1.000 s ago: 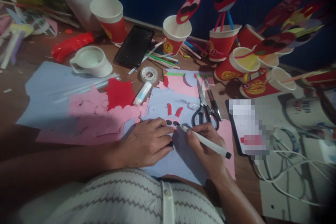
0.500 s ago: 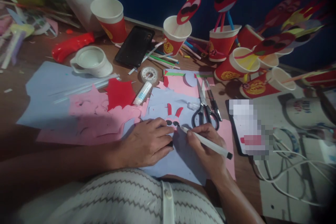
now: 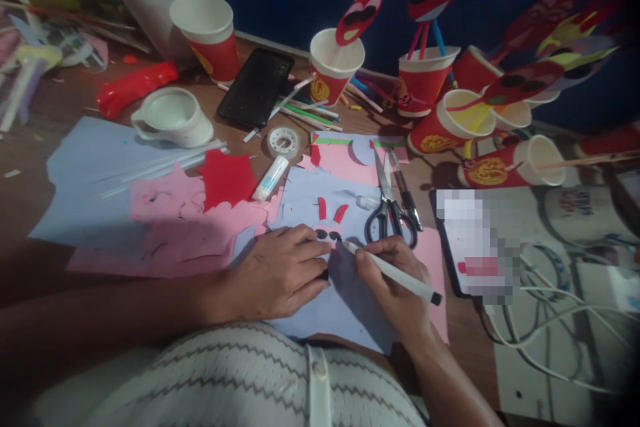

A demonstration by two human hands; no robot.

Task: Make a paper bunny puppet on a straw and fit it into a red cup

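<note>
A white marker (image 3: 400, 275) with a black end is pinched in my right hand (image 3: 395, 280). Its tip touches or nearly touches the right black eye of a small pink paper face (image 3: 328, 241), which has two red ear-like strips on top. My left hand (image 3: 283, 271) lies beside the face, fingertips at its left and lower edge, with a small black object partly showing under the fingers; what it is I cannot make out. Both hands rest over a light blue paper sheet (image 3: 345, 320). Scissors (image 3: 389, 213) with black handles lie just above my right hand.
A glue stick (image 3: 271, 178), tape roll (image 3: 283, 142), red paper (image 3: 227, 179) and pink scraps (image 3: 185, 227) lie to the left. Behind are a white mug (image 3: 173, 117), black phone (image 3: 257, 88) and several red cups. A cabled phone (image 3: 465, 240) is at right.
</note>
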